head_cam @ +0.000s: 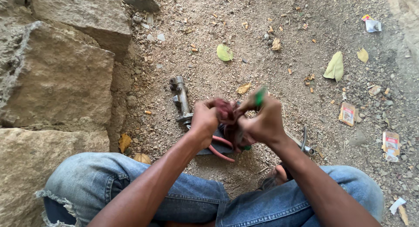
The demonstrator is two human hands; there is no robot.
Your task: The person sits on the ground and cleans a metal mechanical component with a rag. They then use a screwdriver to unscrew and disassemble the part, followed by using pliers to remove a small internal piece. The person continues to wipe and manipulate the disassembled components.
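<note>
Stone blocks (pixel 56 78) are stacked at the left, beside a grey metal cylinder part (pixel 181 100) on the dirt ground (pixel 283 35). A dark red rag (pixel 227 113) is gripped by the left hand (pixel 204 120); a green-handled tool (pixel 260 97), perhaps a screwdriver, is clasped by the right hand (pixel 264 122). A firm, steady grip is advised. Open room is left rightward.

Dark red crumpled rag (pixel 227 111) in my hands, bright green plastic tool handle (pixel 260 97) poking out. Dull grey metal cylinder part (pixel 181 99) on tan dirt ground (pixel 270 17). Faded blue denim jeans (pixel 192 196). Pale green fallen leaves (pixel 335 67). Sandy beige stone blocks (pixel 56 78).
</note>
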